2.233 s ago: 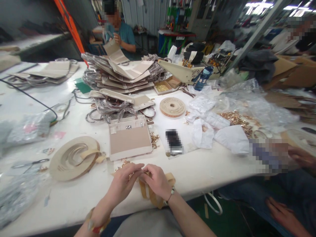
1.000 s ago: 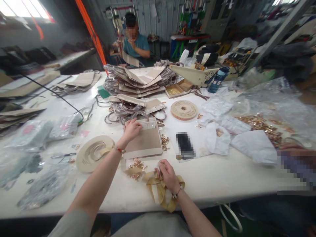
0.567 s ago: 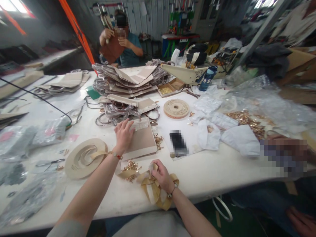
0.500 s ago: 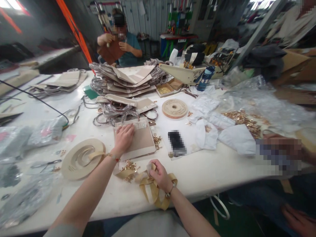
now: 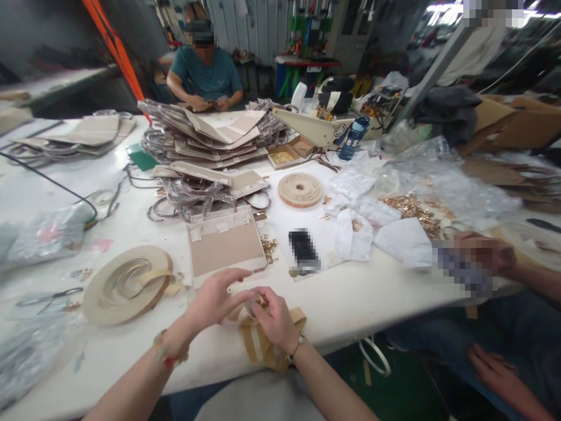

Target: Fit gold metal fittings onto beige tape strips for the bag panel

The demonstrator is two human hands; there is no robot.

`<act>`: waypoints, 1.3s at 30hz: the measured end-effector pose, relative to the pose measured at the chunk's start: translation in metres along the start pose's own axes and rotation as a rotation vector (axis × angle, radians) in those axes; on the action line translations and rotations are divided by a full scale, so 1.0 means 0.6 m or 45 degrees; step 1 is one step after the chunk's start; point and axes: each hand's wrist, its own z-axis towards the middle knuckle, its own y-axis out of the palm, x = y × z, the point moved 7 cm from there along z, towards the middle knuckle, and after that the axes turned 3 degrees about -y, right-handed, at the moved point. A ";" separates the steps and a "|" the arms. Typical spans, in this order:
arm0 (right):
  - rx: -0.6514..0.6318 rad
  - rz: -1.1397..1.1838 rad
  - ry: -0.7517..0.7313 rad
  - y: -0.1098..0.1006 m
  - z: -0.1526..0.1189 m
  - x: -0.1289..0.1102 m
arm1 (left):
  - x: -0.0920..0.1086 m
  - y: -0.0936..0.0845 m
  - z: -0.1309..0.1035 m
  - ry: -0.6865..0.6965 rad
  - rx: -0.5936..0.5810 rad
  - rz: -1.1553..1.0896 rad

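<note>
My left hand (image 5: pixel 214 298) reaches over the table's front part, fingers stretched out and apart. Its thumb comes up against my right hand (image 5: pixel 274 318), or very close to it; contact is hard to judge. Closed fingers of the right hand pinch a tan tape (image 5: pixel 252 342), whose loops hang below the palm. Just beyond the left fingers lies a flat beige bag panel (image 5: pixel 225 242) with small pieces of tape along its top. Small gold metal fittings (image 5: pixel 269 248) lie by the panel's right edge.
A large tape roll (image 5: pixel 96 298) lies at left, a smaller roll (image 5: pixel 300 190) farther back. Stacked bag pieces (image 5: pixel 210 134) rise behind the panel. A phone (image 5: pixel 304 251) lies right of it. A co-worker's hand (image 5: pixel 491 251) is at the right edge; another person (image 5: pixel 205 76) sits opposite.
My left hand has lifted off the bag panel and come back toward my right hand, its fingers spreading. The right hand keeps the tape. The person opposite has lowered a brown piece.
</note>
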 end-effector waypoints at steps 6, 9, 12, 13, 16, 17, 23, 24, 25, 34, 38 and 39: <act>-0.021 -0.018 -0.021 0.004 -0.003 -0.039 | 0.035 0.005 -0.065 0.058 0.310 -0.164; 0.004 0.117 0.052 0.008 -0.002 -0.036 | 0.039 -0.009 -0.077 0.148 0.437 -0.127; 0.041 0.204 0.112 0.008 0.002 -0.022 | 0.045 -0.023 -0.086 0.183 0.476 -0.099; 0.046 0.206 0.126 0.007 0.004 -0.016 | 0.045 -0.028 -0.090 0.163 0.490 -0.101; 0.021 0.078 0.129 0.002 0.012 -0.001 | 0.042 -0.036 -0.096 0.093 0.521 -0.102; 0.018 -0.011 0.102 -0.001 0.013 -0.001 | 0.042 -0.036 -0.096 0.083 0.511 -0.093; 0.100 -0.271 -0.353 -0.011 0.008 -0.080 | 0.061 -0.011 -0.075 0.125 0.291 -0.028; 0.052 -0.231 -0.397 -0.005 0.006 -0.093 | 0.065 -0.009 -0.072 0.135 0.283 -0.031; 0.005 -0.184 -0.403 0.002 0.006 -0.100 | 0.069 -0.007 -0.070 0.138 0.287 -0.040; -0.154 0.232 -0.075 0.011 0.024 -0.065 | 0.051 -0.006 -0.076 -0.101 0.452 -0.227; -0.145 0.236 -0.006 0.006 0.027 -0.050 | 0.034 -0.002 -0.082 -0.201 0.502 -0.252; -0.137 0.209 0.015 0.006 0.027 -0.045 | 0.033 -0.001 -0.083 -0.205 0.517 -0.241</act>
